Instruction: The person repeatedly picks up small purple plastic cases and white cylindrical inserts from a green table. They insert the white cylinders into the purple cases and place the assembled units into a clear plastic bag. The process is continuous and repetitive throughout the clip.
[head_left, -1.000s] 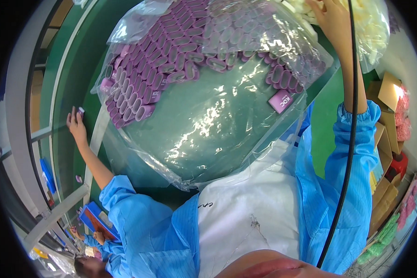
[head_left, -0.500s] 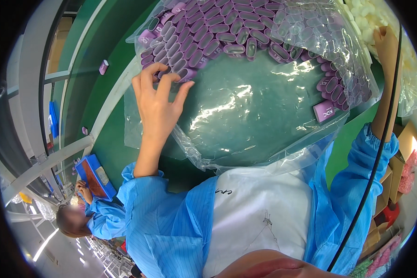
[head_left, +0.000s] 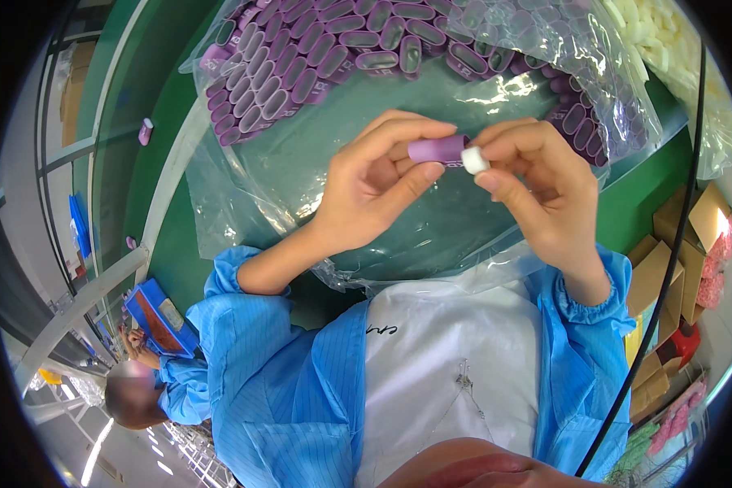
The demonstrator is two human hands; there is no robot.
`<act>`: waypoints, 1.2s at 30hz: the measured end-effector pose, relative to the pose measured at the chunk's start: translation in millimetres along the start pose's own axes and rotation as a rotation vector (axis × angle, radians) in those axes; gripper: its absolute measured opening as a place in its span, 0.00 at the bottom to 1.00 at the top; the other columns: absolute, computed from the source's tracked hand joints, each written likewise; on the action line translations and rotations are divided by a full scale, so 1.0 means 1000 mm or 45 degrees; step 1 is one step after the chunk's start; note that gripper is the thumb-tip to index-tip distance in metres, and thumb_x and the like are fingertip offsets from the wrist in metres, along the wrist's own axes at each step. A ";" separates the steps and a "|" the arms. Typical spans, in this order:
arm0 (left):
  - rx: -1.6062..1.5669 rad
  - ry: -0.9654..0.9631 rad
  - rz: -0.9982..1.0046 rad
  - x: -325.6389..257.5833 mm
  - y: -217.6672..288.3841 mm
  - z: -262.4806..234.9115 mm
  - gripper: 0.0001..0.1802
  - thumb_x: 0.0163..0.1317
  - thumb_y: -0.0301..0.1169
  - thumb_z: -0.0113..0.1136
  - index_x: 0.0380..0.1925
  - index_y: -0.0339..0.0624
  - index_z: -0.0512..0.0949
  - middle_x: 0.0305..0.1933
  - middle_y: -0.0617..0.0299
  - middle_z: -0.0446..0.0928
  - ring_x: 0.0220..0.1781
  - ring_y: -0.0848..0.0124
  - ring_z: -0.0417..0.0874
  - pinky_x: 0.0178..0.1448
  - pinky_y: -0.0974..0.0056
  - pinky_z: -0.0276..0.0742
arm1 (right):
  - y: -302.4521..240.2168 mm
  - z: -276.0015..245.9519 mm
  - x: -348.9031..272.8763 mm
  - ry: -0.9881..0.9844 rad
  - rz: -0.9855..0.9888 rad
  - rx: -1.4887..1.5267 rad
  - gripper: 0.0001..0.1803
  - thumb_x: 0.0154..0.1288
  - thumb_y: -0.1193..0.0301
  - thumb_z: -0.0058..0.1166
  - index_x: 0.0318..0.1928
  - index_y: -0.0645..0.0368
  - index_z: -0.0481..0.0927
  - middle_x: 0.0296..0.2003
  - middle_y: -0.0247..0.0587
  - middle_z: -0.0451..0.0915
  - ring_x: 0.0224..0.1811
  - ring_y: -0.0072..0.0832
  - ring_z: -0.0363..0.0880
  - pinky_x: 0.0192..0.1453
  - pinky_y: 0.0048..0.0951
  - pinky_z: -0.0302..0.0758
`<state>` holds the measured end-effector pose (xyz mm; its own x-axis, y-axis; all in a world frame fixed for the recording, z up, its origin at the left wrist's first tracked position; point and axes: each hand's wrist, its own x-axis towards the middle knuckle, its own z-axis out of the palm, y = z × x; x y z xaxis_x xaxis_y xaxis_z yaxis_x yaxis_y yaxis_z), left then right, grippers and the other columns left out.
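My left hand (head_left: 376, 180) pinches a small purple oval shell (head_left: 436, 150) between thumb and fingers, its hollow end toward the right. Against that end my right hand (head_left: 545, 180) holds a small white plastic piece (head_left: 474, 160), gripped by thumb and forefinger. The two parts meet or nearly meet; I cannot tell whether the white piece has entered the shell. Beyond my hands, many more purple shells (head_left: 333, 61) stand packed side by side with their openings up, some under clear plastic film (head_left: 537, 32).
Clear plastic sheeting (head_left: 358, 244) covers the green table before me. A bag of white pieces (head_left: 708, 106) lies at the far right, near cardboard boxes (head_left: 667, 252). A black cable (head_left: 667, 276) crosses the right side. At left, a co-worker's blue sleeve (head_left: 185, 398) is beside a blue tray (head_left: 161, 317).
My left hand has taken a purple shell from the left of the group and come to the middle. My right hand has moved in from the white pieces, bringing one with it.
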<state>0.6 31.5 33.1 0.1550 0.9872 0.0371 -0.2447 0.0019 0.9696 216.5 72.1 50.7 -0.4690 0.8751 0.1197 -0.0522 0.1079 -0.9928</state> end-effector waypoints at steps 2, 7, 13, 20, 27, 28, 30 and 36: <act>0.167 -0.062 0.123 0.003 -0.018 0.000 0.23 0.61 0.16 0.69 0.57 0.35 0.79 0.54 0.55 0.80 0.57 0.63 0.83 0.57 0.61 0.83 | 0.005 0.004 -0.001 -0.009 -0.032 -0.046 0.13 0.65 0.85 0.61 0.50 0.67 0.79 0.46 0.46 0.83 0.43 0.26 0.83 0.44 0.22 0.78; 0.881 -0.012 0.320 0.008 -0.021 -0.002 0.19 0.50 0.19 0.76 0.45 0.40 0.86 0.41 0.59 0.86 0.49 0.65 0.85 0.48 0.63 0.82 | 0.006 0.010 -0.006 0.029 -0.240 -0.444 0.14 0.57 0.87 0.65 0.44 0.65 0.83 0.42 0.45 0.84 0.37 0.33 0.82 0.39 0.29 0.79; 0.787 0.058 0.276 0.003 -0.030 -0.001 0.17 0.48 0.20 0.77 0.41 0.39 0.86 0.39 0.60 0.87 0.41 0.64 0.87 0.44 0.63 0.83 | 0.016 0.014 -0.006 0.059 -0.536 -0.798 0.17 0.47 0.86 0.67 0.41 0.67 0.83 0.39 0.45 0.82 0.36 0.38 0.78 0.37 0.34 0.76; 0.911 0.042 0.363 0.002 -0.031 -0.002 0.17 0.47 0.19 0.76 0.40 0.38 0.86 0.39 0.57 0.87 0.40 0.61 0.88 0.42 0.63 0.83 | 0.012 0.024 0.000 -0.007 -0.582 -0.889 0.18 0.43 0.87 0.66 0.40 0.69 0.84 0.37 0.47 0.82 0.35 0.39 0.78 0.35 0.33 0.76; 0.996 0.025 0.416 0.002 -0.032 -0.004 0.18 0.46 0.19 0.75 0.40 0.41 0.87 0.38 0.62 0.87 0.43 0.62 0.83 0.43 0.64 0.81 | 0.011 0.011 0.005 -0.238 -0.758 -1.049 0.20 0.40 0.81 0.62 0.39 0.75 0.82 0.40 0.52 0.80 0.36 0.40 0.79 0.38 0.32 0.80; 0.987 0.003 0.401 0.001 -0.032 -0.004 0.19 0.46 0.18 0.74 0.41 0.40 0.88 0.39 0.62 0.88 0.44 0.62 0.83 0.45 0.64 0.80 | 0.011 0.009 0.005 -0.243 -0.774 -1.068 0.20 0.40 0.80 0.63 0.39 0.75 0.82 0.40 0.52 0.80 0.36 0.40 0.79 0.37 0.32 0.80; 0.982 -0.014 0.387 0.000 -0.033 -0.004 0.20 0.45 0.17 0.74 0.42 0.40 0.88 0.41 0.62 0.88 0.45 0.62 0.83 0.47 0.64 0.80 | 0.010 0.008 0.003 -0.253 -0.808 -1.105 0.21 0.39 0.79 0.63 0.39 0.76 0.82 0.40 0.53 0.80 0.36 0.41 0.79 0.36 0.32 0.80; 0.997 -0.011 0.392 0.001 -0.033 -0.004 0.20 0.45 0.18 0.75 0.42 0.41 0.88 0.41 0.63 0.88 0.45 0.62 0.82 0.48 0.64 0.80 | 0.018 0.022 -0.010 0.039 -0.736 -1.138 0.19 0.41 0.80 0.65 0.39 0.74 0.83 0.37 0.50 0.79 0.32 0.37 0.78 0.29 0.30 0.76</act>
<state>5.0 32.8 0.1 0.1984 0.9244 0.3258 0.4572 -0.3814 0.8035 201.0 54.9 32.0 -0.5570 0.5905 0.5840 0.4122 0.8070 -0.4230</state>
